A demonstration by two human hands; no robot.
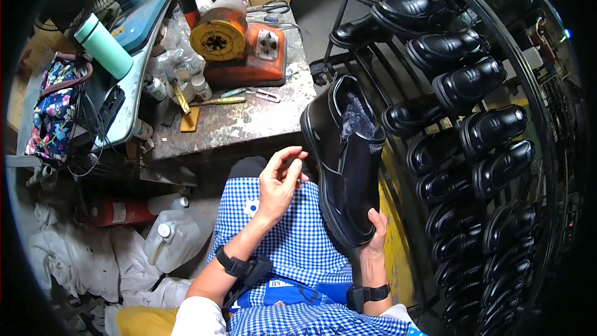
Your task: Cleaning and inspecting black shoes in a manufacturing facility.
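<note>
A black leather shoe (pixel 351 168) with a dark fleece lining is tilted upright over my lap, its toe end down and its opening up. My right hand (pixel 372 239) grips it by the toe, thumb on the upper and the other fingers hidden underneath. My left hand (pixel 280 183) is raised just left of the shoe, apart from it. Its fingers curl in toward the thumb, closed; anything held between them is too small to make out. A blue-and-white checked apron (pixel 292 218) covers my lap below both hands.
A worn workbench (pixel 280 109) ahead carries an orange machine (pixel 249 50), a brush-like tool (pixel 224 100) and a yellow block (pixel 190 119). At right, a metal rack (pixel 516 31) holds rows of black shoes (pixel 469 87). A plastic jug (pixel 177 239) and a green bottle (pixel 104 46) are at left.
</note>
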